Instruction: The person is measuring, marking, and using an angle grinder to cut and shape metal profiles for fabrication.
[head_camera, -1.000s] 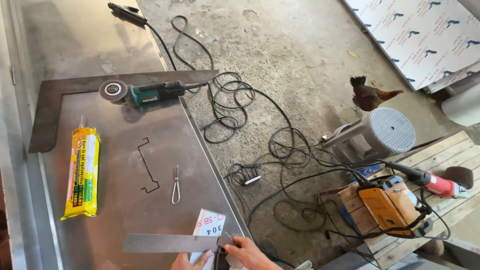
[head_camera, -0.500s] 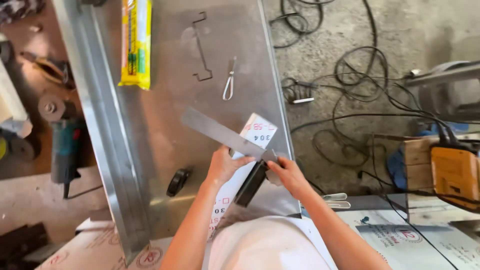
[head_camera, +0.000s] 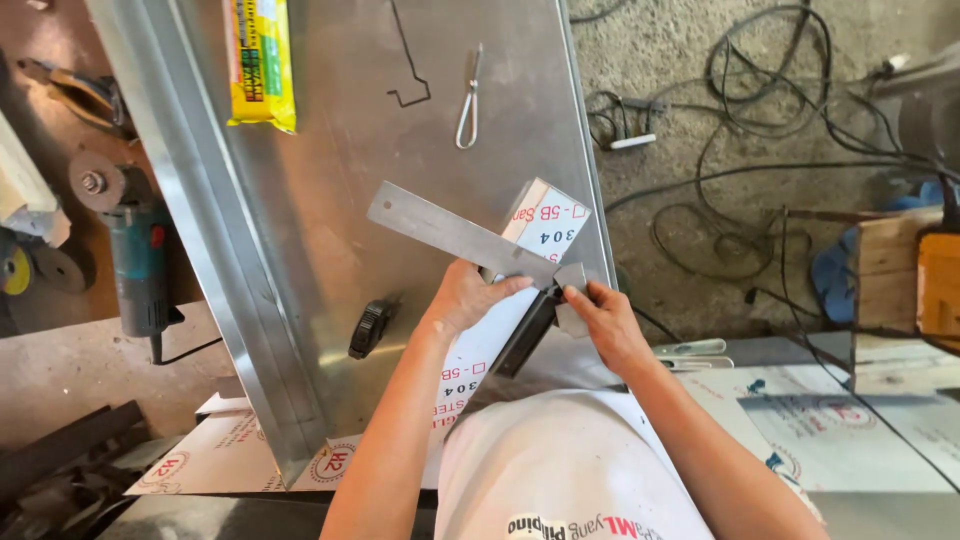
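Both hands meet at the right edge of a steel sheet (head_camera: 330, 200). The left hand (head_camera: 465, 298) presses on the blade of a metal square (head_camera: 450, 232), which lies slantwise across the sheet and over a white printed film (head_camera: 548, 222) peeled at that edge. The right hand (head_camera: 603, 318) grips the square's dark stock (head_camera: 528, 330), fingers closed around it. Farther up the sheet lie a yellow tube (head_camera: 260, 60), a bent wire (head_camera: 408, 60) and a wire clip (head_camera: 468, 100). A black knob (head_camera: 368, 328) sits near the left forearm. An angle grinder (head_camera: 135, 255) rests on the floor left of the sheet; cables (head_camera: 760, 110) sprawl on the concrete to the right.
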